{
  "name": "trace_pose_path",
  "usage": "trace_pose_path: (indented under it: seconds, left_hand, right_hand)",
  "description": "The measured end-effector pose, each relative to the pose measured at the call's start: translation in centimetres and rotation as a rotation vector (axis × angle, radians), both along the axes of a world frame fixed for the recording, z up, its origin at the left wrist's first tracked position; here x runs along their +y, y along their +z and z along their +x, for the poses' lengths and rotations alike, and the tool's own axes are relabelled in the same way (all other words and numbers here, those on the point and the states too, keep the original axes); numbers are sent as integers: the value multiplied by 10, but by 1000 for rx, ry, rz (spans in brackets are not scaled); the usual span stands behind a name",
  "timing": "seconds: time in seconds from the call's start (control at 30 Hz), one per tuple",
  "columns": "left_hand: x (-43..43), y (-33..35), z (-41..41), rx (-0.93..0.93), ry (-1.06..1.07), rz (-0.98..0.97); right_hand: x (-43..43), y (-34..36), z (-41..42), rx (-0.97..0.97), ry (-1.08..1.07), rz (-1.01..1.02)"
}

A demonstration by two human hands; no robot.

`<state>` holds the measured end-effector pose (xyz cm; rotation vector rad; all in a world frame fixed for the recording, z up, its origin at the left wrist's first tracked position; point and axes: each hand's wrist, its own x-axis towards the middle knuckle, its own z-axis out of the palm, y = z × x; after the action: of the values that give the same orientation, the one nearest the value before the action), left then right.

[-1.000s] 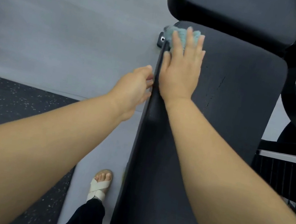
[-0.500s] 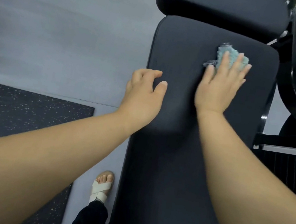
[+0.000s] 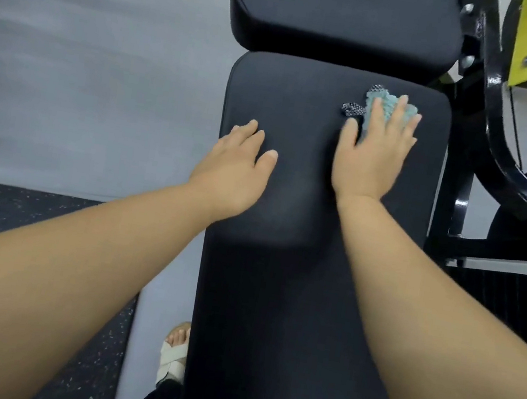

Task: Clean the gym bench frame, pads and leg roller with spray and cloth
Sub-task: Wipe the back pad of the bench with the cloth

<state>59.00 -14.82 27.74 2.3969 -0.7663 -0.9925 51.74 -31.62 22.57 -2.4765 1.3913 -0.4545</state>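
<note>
Toward the upper right of the frame, the right grip [image 3: 374, 154] lies flat with fingers straight and close together, pressing the cloth [image 3: 387, 106] down onto the surface [image 3: 290, 307]. It pins the cloth under palm and fingertips and does not curl round it. A bunched teal edge and a dark patterned corner stick out past the fingers. The cloth sits near the far right corner of the surface, just short of the seam with the far pad [image 3: 343, 15] and close to the right edge, beyond which the black frame [image 3: 492, 139] curves down. The surface's long axis runs from that seam straight down the frame toward the person, so nearly all of its length lies below the cloth and its width lies to the cloth's left. The left grip [image 3: 236, 167] is open and holds nothing, its fingers loosely spread on the left edge, lower in the frame than the right. Since the right grip alone has the cloth, the next stroke looks likely to run leftward across the width or be drawn back down the long axis.
</note>
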Motion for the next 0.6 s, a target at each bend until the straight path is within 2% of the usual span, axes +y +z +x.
trace_pose_path:
  seconds: [0.07,0.13,0.27,0.33,0.4,0.5,0.53,0.6]
  left_hand:
    - [-7,2,-3,-46,31,27]
    - [-14,3,-8,-127,60,37]
    - [-19,2,-12,-199,86,74]
    - [-18,0,-16,-206,56,110]
    - [-17,-3,-23,-223,34,144]
    - [-20,-7,-32,-276,8,205]
    - [-22,-9,-34,-298,1,223]
    - [-26,-12,-38,-330,-2,245]
  right_hand:
    - [31,0,34,-50,82,-19]
    - [53,-3,53,-74,259,-59]
    - [10,-6,36,-97,434,-164]
    - [-27,-5,10,-72,312,-135]
    - [-54,0,-11,-95,91,-19]
    - [-48,1,5,-135,-126,24]
    - [-35,1,19,-140,-112,20]
    - [-3,-1,44,-173,82,-45]
